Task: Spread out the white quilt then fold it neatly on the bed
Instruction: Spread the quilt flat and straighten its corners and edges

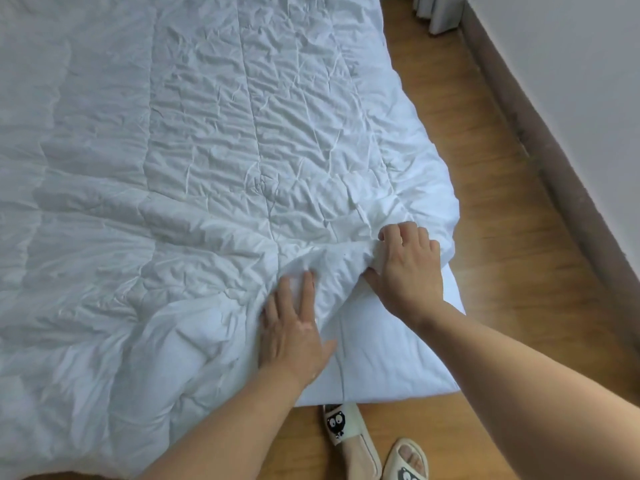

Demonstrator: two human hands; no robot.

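The white quilt [194,143] lies wrinkled and mostly spread over the bed, reaching past the left and top of the view. Its near right corner is bunched into folds. My right hand [408,268] is shut on that bunched edge, fingers curled into the fabric. My left hand [294,330] lies flat with fingers apart on the quilt just left of the bunch, its fingertips partly sunk in a fold. Below both hands the bed's white corner [391,358] shows uncovered.
Wooden floor [502,237] runs along the bed's right side, bounded by a brown skirting board and a white wall [571,71]. Cream slippers [349,441] on my feet stand at the bed's near edge. A curtain hem [440,12] hangs at the top right.
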